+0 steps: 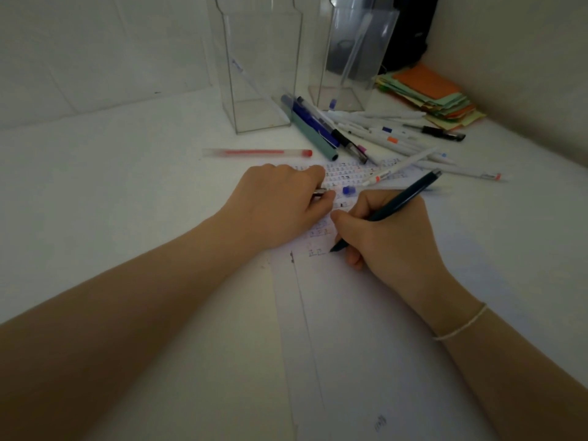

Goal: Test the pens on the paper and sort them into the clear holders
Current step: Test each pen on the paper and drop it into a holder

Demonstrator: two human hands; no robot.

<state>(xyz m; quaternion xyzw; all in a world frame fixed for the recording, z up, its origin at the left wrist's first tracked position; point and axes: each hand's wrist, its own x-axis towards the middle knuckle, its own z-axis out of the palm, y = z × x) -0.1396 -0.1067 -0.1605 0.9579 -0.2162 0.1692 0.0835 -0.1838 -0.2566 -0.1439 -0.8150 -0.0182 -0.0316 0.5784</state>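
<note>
Two hands on the paper (350, 313): our left hand (280, 202) pins the sheet so it can't slide, fingers curled round something small (can't tell what). Right hand (388, 237) pinches the dark pen (401, 198) in a writing grip, tip on the paper. Untested pens (381, 135) wait beside the clear holders (264, 74).

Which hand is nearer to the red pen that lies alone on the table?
The left hand. It rests on the paper just below the red pen, apart from it. The right hand is farther, lower and to the right, writing with a dark pen.
</note>
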